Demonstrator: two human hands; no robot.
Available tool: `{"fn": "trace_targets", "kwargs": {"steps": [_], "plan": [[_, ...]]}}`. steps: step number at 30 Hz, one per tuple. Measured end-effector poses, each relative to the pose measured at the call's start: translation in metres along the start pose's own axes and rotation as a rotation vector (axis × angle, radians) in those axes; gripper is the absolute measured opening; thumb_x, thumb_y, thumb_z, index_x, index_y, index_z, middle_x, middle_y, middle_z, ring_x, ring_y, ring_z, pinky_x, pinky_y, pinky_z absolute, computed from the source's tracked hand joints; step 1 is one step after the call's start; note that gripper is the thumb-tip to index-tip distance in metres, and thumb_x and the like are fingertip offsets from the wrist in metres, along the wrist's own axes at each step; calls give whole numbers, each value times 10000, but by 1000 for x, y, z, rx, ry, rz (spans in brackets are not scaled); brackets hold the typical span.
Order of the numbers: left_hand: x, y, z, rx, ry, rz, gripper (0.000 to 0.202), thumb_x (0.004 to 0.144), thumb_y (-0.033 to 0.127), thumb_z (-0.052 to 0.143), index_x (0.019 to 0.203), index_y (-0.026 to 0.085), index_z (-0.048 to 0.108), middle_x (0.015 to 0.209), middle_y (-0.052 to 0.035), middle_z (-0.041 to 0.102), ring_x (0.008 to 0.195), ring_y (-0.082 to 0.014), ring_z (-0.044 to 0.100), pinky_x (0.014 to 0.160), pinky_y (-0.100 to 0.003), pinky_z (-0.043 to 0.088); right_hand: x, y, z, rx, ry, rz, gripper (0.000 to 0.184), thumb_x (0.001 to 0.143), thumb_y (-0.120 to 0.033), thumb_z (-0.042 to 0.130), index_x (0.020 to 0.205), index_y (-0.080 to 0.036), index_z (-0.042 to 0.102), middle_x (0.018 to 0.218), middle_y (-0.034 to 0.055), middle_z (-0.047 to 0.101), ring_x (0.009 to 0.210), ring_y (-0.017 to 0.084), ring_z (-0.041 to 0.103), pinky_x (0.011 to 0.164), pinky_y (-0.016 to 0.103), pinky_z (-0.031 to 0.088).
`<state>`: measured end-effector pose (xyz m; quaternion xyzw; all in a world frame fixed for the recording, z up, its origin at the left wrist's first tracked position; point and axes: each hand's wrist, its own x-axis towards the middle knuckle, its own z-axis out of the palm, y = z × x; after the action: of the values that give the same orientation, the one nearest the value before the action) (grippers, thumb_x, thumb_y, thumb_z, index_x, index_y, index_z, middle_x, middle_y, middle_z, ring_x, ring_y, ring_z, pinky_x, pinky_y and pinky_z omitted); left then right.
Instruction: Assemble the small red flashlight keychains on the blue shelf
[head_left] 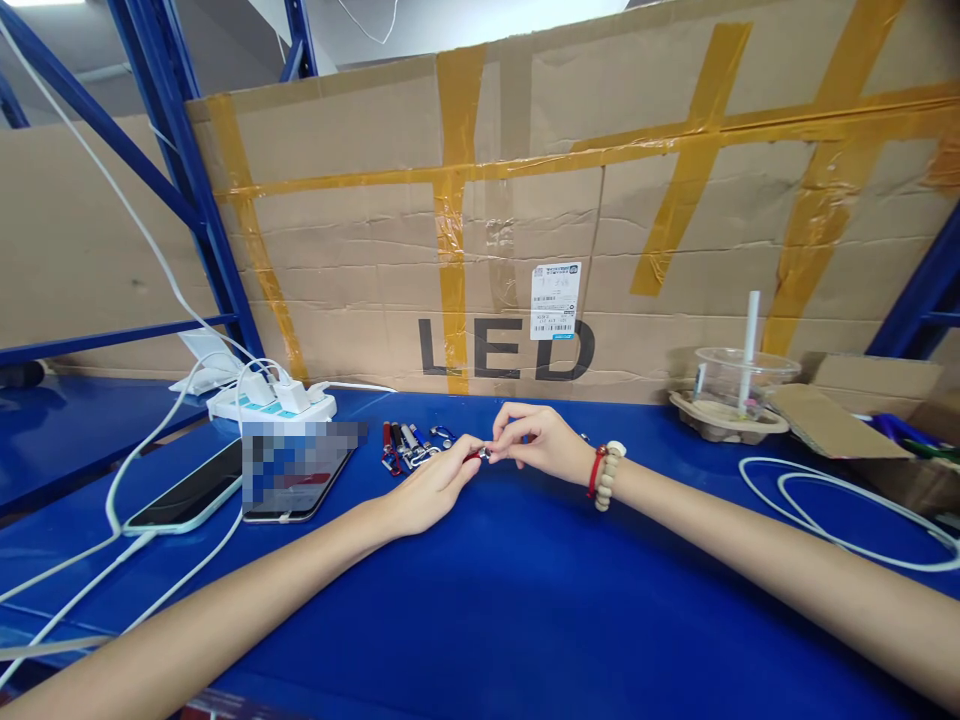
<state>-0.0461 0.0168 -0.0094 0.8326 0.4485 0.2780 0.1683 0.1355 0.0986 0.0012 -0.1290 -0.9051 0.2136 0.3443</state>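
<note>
Both my hands meet at the middle of the blue table (525, 600). My left hand (431, 490) pinches one end of a small red keychain light (477, 455). My right hand (536, 440), with bead bracelets at its wrist, pinches the other end with curled fingers. Just left of the hands lies a small pile of several similar keychain lights (409, 443) with clips, red, silver and dark.
Two phones (187, 492) (296, 480) lie at the left, cabled to a white power strip (274, 400). A taped cardboard wall (562, 220) marked LED closes the back. A plastic cup with a straw (739, 385) stands at the right, with a white cable loop (840, 510) nearby.
</note>
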Motion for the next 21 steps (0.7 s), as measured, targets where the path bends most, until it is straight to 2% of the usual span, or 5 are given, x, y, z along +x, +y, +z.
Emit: {"fn": "trace_targets", "kwargs": {"steps": [6, 14, 21], "plan": [[-2, 1, 1, 18, 11, 9, 188, 901, 303, 255, 962, 185, 388, 840, -18, 508, 705, -129, 464, 667, -249, 374, -1, -4, 1, 61, -28, 10, 295, 744, -420, 594, 665, -146, 668, 790, 25, 550, 466, 42, 503, 450, 198, 427], [-4, 3, 3, 74, 52, -15, 123, 883, 286, 282, 842, 198, 356, 748, 2, 494, 643, -132, 469, 615, -247, 363, -3, -7, 6, 37, 43, 51, 289, 700, -406, 644, 598, -137, 611, 739, 9, 549, 470, 42, 482, 456, 191, 397], [-3, 4, 4, 148, 105, -21, 109, 871, 251, 314, 780, 203, 350, 800, -12, 530, 702, -150, 524, 627, -249, 379, -5, -8, 13, 158, 70, 236, 333, 646, -442, 673, 590, -126, 584, 719, 0, 527, 440, 42, 488, 424, 196, 381]]}}
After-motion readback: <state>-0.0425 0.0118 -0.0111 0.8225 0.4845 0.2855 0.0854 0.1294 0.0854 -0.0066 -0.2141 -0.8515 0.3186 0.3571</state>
